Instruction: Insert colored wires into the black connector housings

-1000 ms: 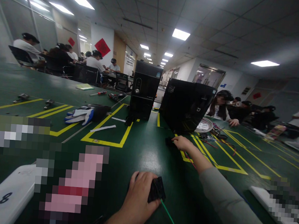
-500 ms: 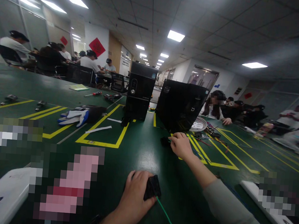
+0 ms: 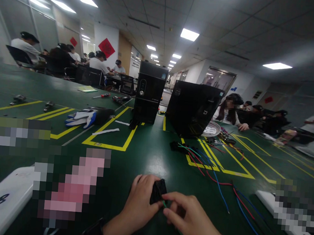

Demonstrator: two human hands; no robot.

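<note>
Left hand (image 3: 143, 199) is curled over a small black block (image 3: 159, 189) on the green table (image 3: 132, 159), near the front edge of view. Fingers cover its left side, so I can only see the right part, and it's too dark to make out any detail on it. Right hand (image 3: 192, 216) is right beside it with thumb and index nearly together, pinching a green wire (image 3: 164, 204) just by the block. Can't tell whether the wire's end is actually in the block, since fingertips hide that spot. The rest of the wire ducks under the right hand and runs off the bottom of the frame. Same deal with the dark band (image 3: 95, 231) on the left wrist, cut off at the bottom.

Further up there's another dark lump (image 3: 174, 145) with coloured wires (image 3: 223, 197) trailing right; shape's pretty murky. Two black computer cases (image 3: 149, 91) stand behind, the right one partly blocking a white basket (image 3: 212, 129). White trays (image 3: 18, 182) on both sides are partly pixelated, as is some pink thing (image 3: 74, 183) on the left.
</note>
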